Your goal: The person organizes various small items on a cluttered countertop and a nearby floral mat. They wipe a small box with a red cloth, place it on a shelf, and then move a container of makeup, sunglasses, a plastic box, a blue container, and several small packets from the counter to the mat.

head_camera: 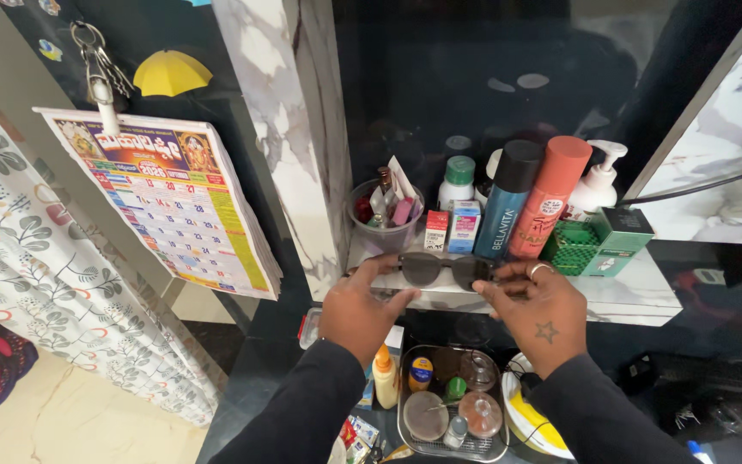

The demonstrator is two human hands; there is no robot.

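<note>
Holding a pair of dark sunglasses (444, 270) between them, both hands are raised just in front of a white marble shelf (637, 296). The left hand (361, 308) pinches the frame's left end with thumb and fingers closed on it, and the right hand (532, 308), with a ring on one finger, grips the other end the same way. The sunglasses sit level, lenses facing the camera, just before the shelf's front edge. Behind them on the shelf stand a blue spray can (506, 199), an orange spray can (550, 197), a white pump bottle (599, 182), a green box (607, 241) and a clear cup (385, 219) of small items. A wall calendar (165, 202) hangs to the left.
</note>
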